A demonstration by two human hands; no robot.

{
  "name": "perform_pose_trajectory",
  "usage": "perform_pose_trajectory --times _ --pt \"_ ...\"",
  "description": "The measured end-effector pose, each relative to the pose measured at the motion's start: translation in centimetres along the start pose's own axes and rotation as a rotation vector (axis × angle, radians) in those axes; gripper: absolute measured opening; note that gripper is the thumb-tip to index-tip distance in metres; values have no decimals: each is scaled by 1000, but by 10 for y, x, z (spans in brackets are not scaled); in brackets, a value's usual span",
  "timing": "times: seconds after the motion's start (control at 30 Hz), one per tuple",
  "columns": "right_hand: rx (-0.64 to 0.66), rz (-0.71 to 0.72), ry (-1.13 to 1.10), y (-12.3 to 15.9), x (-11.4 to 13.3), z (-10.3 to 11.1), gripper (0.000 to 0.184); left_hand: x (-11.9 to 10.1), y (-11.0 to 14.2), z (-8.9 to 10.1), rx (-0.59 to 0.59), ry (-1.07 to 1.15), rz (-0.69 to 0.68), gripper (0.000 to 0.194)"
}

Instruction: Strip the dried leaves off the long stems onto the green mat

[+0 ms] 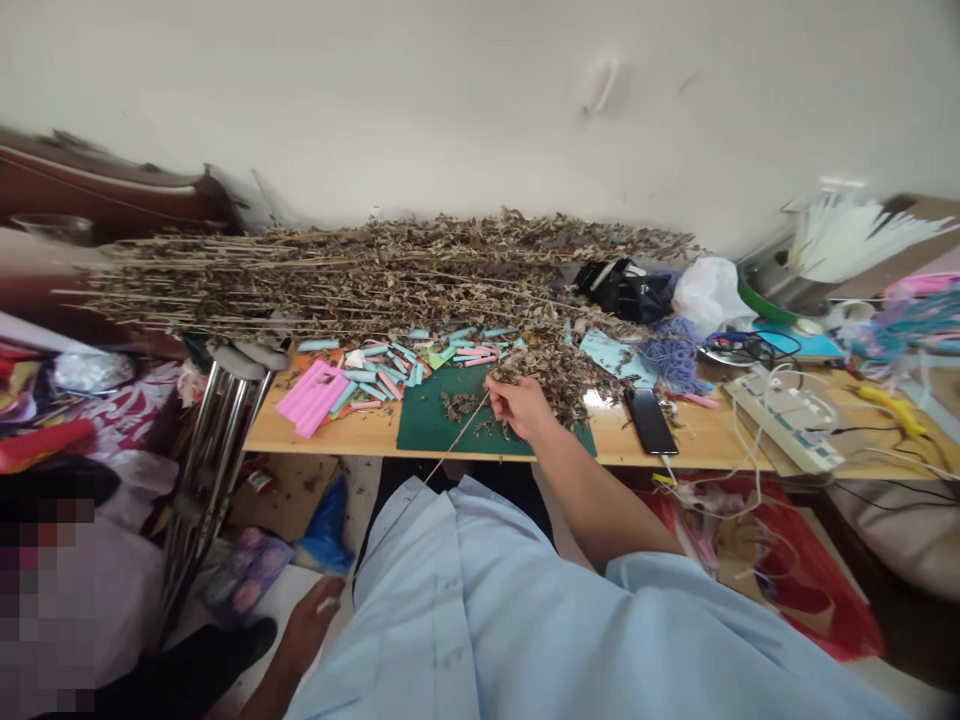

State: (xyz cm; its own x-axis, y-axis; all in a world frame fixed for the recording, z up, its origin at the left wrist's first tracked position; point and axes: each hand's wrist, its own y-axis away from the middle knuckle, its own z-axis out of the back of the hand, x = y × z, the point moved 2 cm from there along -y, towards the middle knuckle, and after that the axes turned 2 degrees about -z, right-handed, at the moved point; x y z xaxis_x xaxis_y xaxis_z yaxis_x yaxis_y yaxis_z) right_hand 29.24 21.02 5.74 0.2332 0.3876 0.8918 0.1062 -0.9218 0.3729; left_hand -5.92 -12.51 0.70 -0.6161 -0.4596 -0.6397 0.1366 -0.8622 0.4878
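Observation:
My right hand (519, 404) is closed in a pinch on a thin bare stem (457, 438) that slants down toward my lap, over the green cutting mat (420, 425). Crumbled dry leaves (559, 372) lie heaped just beyond my fingers. A long bundle of dried leafy branches (360, 270) stretches across the back of the wooden table (337, 432). My left hand (311, 620) hangs low beside my left side near the floor, fingers loosely curled, and something pale shows at them that I cannot make out.
Pink and teal paper strips (375, 378) lie scattered left of the mat. A black phone (650, 420) and a white power strip (784, 418) with cables sit to the right. A metal crutch (217, 450) leans on the table's left end. Red bags (795, 570) lie underneath.

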Motion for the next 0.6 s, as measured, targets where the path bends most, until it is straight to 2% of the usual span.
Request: perform_pose_trajectory --times 0.07,0.17,0.27,0.33,0.43,0.6 --pt "24 -17 13 2 -7 -9 41 -15 -57 -21 -41 189 -69 33" --pt "47 -31 30 6 -15 -20 43 -69 -119 -42 -40 373 -241 49" --pt "57 -42 39 9 -18 -24 44 -131 -145 -54 52 381 -393 48" --pt "55 -38 38 9 -19 -21 43 -156 -151 -57 70 292 -424 41" --pt "25 -35 67 5 -16 -12 41 -165 -152 -57 12 193 -442 37" --pt "-75 -31 57 -4 -8 6 37 -138 -143 -53 38 107 -415 36"
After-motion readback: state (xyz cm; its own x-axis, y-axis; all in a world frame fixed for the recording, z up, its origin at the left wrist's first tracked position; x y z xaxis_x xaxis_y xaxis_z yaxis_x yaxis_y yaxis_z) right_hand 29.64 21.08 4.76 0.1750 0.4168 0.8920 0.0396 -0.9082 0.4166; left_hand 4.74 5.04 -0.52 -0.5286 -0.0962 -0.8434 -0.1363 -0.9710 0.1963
